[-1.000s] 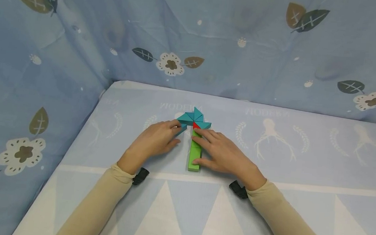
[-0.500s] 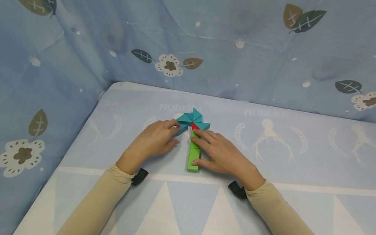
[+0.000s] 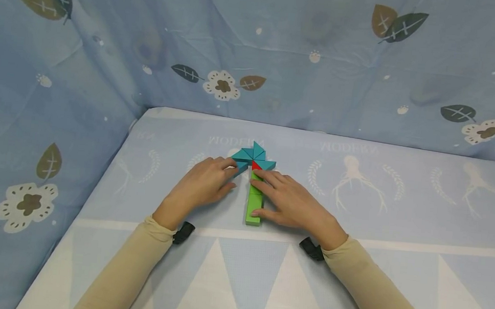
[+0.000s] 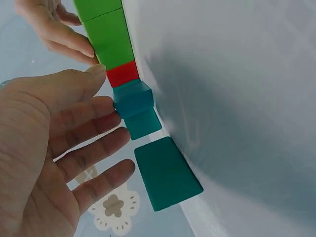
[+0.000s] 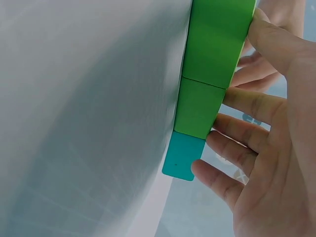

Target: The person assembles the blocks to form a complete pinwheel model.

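Note:
A flat row of green blocks lies mid-table, pointing away from me. At its far end sits a small red triangular block, and several teal triangular blocks fan out there like a pinwheel. My left hand has its fingertips at the left teal pieces, with loosely extended fingers; in the left wrist view, its thumb is beside the red block. My right hand rests its fingertips and thumb along the green row from the right. In the right wrist view, its little finger reaches a teal block.
The table wears a pale blue and white printed cover. Blue patterned cloth hangs behind it and along the left. A dark wrist device sits under my left wrist, another under the right.

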Motion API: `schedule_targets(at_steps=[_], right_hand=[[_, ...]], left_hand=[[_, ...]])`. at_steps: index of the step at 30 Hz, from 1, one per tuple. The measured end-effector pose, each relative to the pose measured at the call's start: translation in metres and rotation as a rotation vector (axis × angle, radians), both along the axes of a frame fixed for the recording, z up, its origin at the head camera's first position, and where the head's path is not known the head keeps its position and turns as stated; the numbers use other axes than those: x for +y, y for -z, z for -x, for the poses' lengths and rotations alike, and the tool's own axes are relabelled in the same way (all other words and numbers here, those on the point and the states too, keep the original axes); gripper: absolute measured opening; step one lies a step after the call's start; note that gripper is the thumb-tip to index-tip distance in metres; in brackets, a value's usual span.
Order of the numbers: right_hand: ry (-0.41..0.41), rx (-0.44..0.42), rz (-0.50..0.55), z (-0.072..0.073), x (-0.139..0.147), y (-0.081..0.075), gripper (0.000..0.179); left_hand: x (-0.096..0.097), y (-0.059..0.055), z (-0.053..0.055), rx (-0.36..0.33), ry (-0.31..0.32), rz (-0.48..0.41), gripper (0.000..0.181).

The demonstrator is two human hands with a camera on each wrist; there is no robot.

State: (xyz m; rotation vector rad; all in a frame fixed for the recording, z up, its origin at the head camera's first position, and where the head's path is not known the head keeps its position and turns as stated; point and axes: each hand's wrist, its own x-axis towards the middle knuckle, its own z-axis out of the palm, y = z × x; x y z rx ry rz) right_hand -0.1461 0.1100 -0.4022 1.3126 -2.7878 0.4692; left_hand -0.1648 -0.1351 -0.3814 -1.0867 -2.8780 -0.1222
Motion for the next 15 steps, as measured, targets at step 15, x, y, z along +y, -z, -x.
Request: schedule_targets(at_steps=[15], right_hand=[[0.011, -0.029, -0.020, 0.0012, 0.0002, 0.0004, 0.071]], left_hand=[[0.0024, 0.0030, 0.0007, 0.015, 0.007, 0.006, 0.036]])
